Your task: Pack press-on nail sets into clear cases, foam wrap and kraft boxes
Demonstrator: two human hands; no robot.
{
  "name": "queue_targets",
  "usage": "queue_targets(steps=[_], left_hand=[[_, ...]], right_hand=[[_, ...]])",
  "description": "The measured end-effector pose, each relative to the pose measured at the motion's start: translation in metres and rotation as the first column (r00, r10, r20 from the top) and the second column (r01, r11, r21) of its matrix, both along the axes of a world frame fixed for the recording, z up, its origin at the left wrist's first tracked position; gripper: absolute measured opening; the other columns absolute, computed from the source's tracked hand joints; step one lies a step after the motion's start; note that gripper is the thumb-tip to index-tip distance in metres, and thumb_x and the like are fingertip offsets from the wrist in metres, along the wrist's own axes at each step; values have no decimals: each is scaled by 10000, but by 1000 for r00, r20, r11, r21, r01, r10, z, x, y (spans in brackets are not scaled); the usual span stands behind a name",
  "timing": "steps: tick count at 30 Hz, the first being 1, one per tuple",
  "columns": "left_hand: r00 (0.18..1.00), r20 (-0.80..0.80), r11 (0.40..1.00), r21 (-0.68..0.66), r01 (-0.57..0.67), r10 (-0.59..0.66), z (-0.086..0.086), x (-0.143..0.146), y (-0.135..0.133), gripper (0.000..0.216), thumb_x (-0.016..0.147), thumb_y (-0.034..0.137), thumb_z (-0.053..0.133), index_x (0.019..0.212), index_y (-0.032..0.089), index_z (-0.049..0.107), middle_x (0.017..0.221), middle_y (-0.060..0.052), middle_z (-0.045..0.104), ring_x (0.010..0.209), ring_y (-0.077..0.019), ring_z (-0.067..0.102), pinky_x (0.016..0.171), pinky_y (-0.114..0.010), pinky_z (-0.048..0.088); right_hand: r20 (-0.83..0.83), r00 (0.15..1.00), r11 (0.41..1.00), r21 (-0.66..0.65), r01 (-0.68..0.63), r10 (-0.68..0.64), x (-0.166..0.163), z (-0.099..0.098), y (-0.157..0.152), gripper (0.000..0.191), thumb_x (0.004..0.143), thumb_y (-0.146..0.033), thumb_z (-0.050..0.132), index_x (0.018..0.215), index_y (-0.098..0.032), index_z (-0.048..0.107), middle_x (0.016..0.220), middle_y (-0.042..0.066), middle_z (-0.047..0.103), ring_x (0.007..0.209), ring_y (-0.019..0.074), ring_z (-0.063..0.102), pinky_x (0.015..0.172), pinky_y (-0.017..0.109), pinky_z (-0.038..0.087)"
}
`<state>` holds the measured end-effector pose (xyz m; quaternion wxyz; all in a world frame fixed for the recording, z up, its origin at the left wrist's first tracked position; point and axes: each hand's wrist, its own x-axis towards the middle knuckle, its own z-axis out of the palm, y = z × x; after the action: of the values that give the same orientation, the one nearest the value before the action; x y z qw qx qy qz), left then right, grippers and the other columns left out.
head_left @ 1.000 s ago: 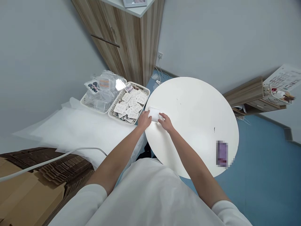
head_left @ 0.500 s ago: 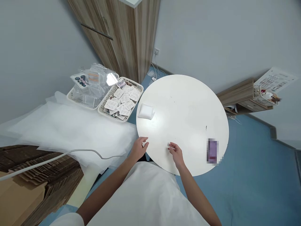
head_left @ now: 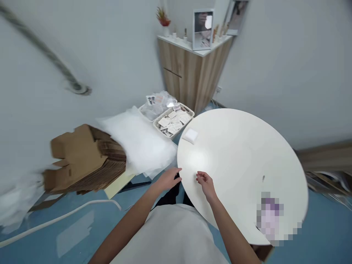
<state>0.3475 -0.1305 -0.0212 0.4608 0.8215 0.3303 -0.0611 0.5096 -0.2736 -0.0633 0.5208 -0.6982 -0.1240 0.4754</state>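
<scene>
My left hand point(head_left: 169, 178) rests at the near left edge of the round white table point(head_left: 242, 161), fingers stretched out and empty. Just to its right, my right hand point(head_left: 205, 184) hovers over the table near that edge, fingers loosely curled apart, holding nothing. A small white packet point(head_left: 190, 135) lies on the far left part of the table, well beyond both hands.
Two white baskets stand beyond the table: one point(head_left: 173, 122) with printed cards, one point(head_left: 157, 104) with clear packs. White sheeting point(head_left: 137, 141) and a stack of flat cardboard boxes point(head_left: 85, 159) lie left. A wooden cabinet point(head_left: 192, 69) stands behind. A blurred phone point(head_left: 271, 216) lies near the right edge.
Both hands let go of the white packet and drew back to the near table edge. The view has swung left and lifted, showing the cardboard stack and cabinet top.
</scene>
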Motion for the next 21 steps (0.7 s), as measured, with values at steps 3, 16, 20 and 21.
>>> queue_targets(steps=[3,16,20,21], left_hand=[[995,-54,997,6,-81,81,9,-39,-9,491,778,492,432,1221,280,437,1202,-44,517,1004,-232,525,793,-333,440],[767,208,687,346,-639,608,40,-198,37,428,811,443,387,1151,209,499,1122,-81,558,1031,-228,519,805,-330,448],[735,220,595,464,-657,641,41,-255,66,427,811,454,389,1131,198,509,1118,-79,563,1034,-230,517,847,-340,421],[732,210,579,489,-652,648,39,-268,73,437,809,465,387,1132,196,508,1120,-82,562,1040,-236,513,849,-344,416]], right_hand=[[-96,993,998,1,-66,65,-16,-4,13,387,648,-445,606,938,-190,595,942,70,622,759,159,591,697,296,464],[264,696,703,84,-706,667,-122,23,124,343,685,-379,563,976,-200,592,943,59,615,737,161,571,655,291,457],[450,460,506,21,-862,765,-180,41,178,347,740,-331,510,1065,-216,548,1030,66,584,812,169,570,697,302,449],[514,411,479,1,-878,753,-195,45,190,352,748,-318,503,1083,-215,537,1053,69,574,853,176,562,734,313,443]])
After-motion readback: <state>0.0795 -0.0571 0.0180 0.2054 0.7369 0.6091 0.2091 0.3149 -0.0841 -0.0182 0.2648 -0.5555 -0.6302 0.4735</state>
